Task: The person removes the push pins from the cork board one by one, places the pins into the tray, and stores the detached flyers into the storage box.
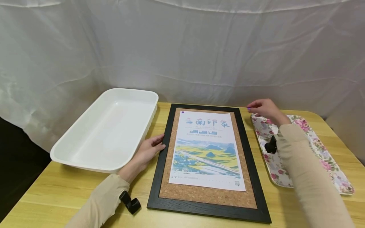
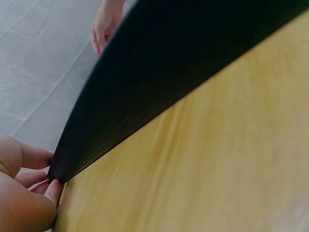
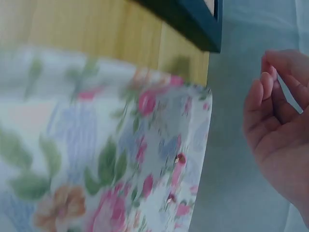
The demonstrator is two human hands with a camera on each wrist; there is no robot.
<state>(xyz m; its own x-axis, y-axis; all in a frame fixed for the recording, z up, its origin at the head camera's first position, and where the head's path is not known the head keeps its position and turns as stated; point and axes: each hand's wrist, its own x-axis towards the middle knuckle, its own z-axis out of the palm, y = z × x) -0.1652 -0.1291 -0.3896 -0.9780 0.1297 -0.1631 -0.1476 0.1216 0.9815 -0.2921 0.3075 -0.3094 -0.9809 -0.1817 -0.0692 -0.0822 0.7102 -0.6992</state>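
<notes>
A black-framed cork board (image 1: 208, 200) lies on the table with a printed landscape poster (image 1: 206, 155) on it. One purple pushpin (image 1: 182, 112) sits at the poster's upper left corner. My left hand (image 1: 146, 153) touches the board's left edge with its fingertips and thumb; the left wrist view shows them against the dark frame (image 2: 96, 116). Beyond the board's upper right corner, my right hand (image 1: 266, 110) is raised above the far end of a floral tray (image 1: 280, 171). Between its thumb and fingers it pinches a small purple pushpin (image 1: 249, 108), mostly hidden by the fingers.
A deep white plastic basin (image 1: 102, 139) stands left of the board, close to my left forearm. Small reddish pieces (image 3: 180, 158) lie in the floral tray near its edge. Behind the wooden table (image 1: 54, 196) hangs a pale curtain (image 1: 199, 57).
</notes>
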